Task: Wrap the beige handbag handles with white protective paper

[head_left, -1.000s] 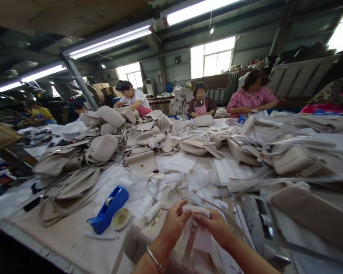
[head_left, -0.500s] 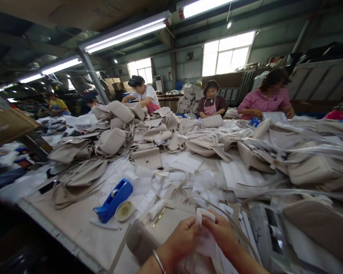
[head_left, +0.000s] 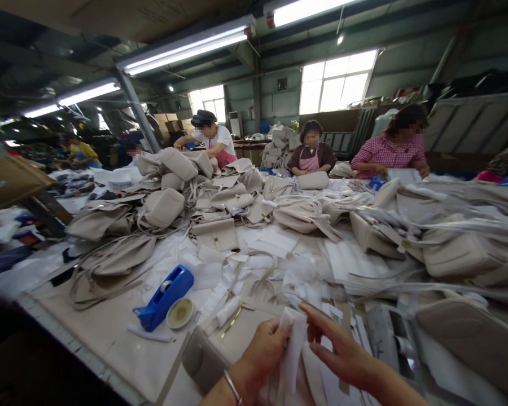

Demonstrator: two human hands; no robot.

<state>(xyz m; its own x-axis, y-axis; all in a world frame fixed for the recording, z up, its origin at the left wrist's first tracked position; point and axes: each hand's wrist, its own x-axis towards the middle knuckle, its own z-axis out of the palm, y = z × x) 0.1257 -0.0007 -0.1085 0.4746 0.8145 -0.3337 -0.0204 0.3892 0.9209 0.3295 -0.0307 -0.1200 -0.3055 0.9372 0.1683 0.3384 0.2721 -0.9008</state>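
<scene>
My left hand point(head_left: 266, 348) is closed, pinching a white strip of thin wrapping material point(head_left: 294, 352) that hangs down from the fingers. Whether a strap lies inside the strip I cannot tell. Just right of it, my right hand point(head_left: 342, 347) has its thumb and fingers apart and holds nothing. Under and behind both hands lies a beige handbag point(head_left: 254, 324) with a gold zipper pull point(head_left: 232, 320). A rolled white wrapping point(head_left: 228, 311) rests along its upper edge.
A blue tape dispenser point(head_left: 165, 298) and a small round dish point(head_left: 180, 313) stand to the left. At right sits a grey tape dispenser point(head_left: 387, 338). Beige bags point(head_left: 165, 208) are heaped across the table among white sheets point(head_left: 271, 242). Several people work beyond.
My right hand has let go of the white strip and moved right, its fingers spreading. The left hand keeps hold, and more of the strip now shows.
</scene>
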